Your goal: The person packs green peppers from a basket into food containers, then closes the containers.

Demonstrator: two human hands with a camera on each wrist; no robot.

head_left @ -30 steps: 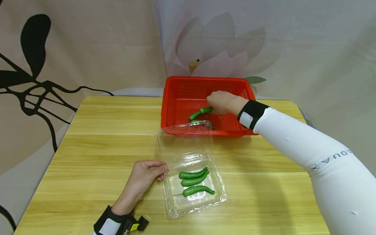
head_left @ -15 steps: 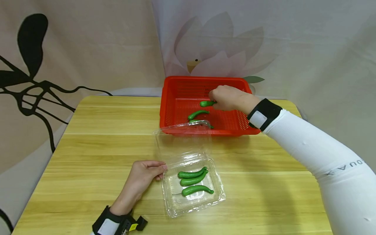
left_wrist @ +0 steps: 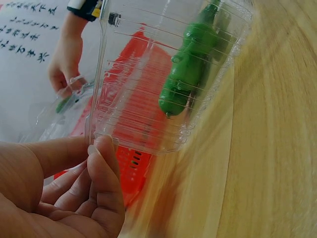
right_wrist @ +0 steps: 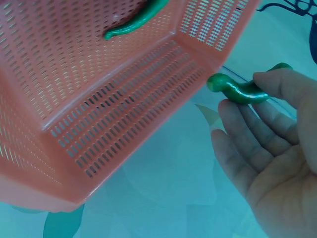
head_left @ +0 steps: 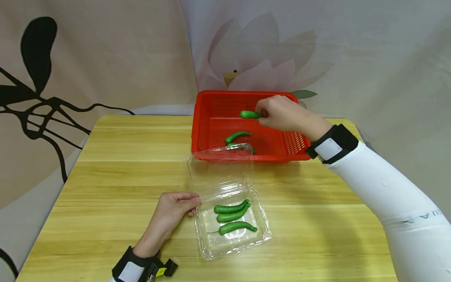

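A green pepper (head_left: 249, 114) is pinched between my right hand's (head_left: 282, 113) thumb and fingers, raised over the red basket (head_left: 218, 105). In the right wrist view that pepper (right_wrist: 242, 92) is glossy and curved, level with the basket's rim. My left hand (head_left: 173, 210) pinches the left edge of a clear plastic clamshell box (head_left: 211, 247), near its hinge. Three green peppers (head_left: 233, 216) lie side by side in the box's base. Its raised lid (head_left: 220, 172) leans back toward the basket. Another pepper (head_left: 237, 136) rests on the basket floor, with one more (head_left: 233, 145) partly behind the lid.
A wooden table (head_left: 123, 176) bears the box and the basket. The basket stands at the back edge, close to a printed cloth backdrop (head_left: 141, 51). Black wrist cameras are strapped to both wrists, and a white sleeve (head_left: 387, 192) covers the right arm.
My right hand has lifted one pepper off the basket floor, moving up and slightly right with it. The left hand and the box stay in place.
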